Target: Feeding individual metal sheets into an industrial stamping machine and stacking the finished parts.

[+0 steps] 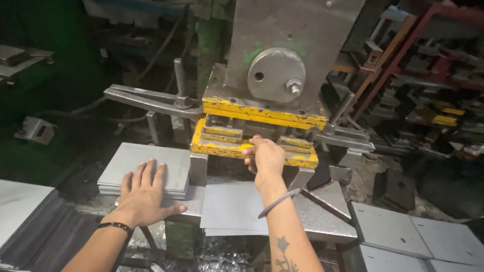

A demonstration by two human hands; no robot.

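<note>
My left hand [143, 194] lies flat, fingers spread, on a stack of grey metal sheets [126, 163] left of the press. My right hand [264, 157] reaches into the gap under the yellow die block [222, 146] of a grey metal press [282, 45], its fingers curled at the die's front edge; what they touch is hidden. A single grey sheet [229, 204] rests flat on the press table just below that hand. A metal bangle is on my right wrist, a black band on my left.
Cut grey sheets [403, 229] lie at lower right. A clamp bar with an upright bolt [179, 83] sticks out at the left of the die. Metal scrap [217, 254] lies below the table. Red shelving [428, 65] with parts stands at right.
</note>
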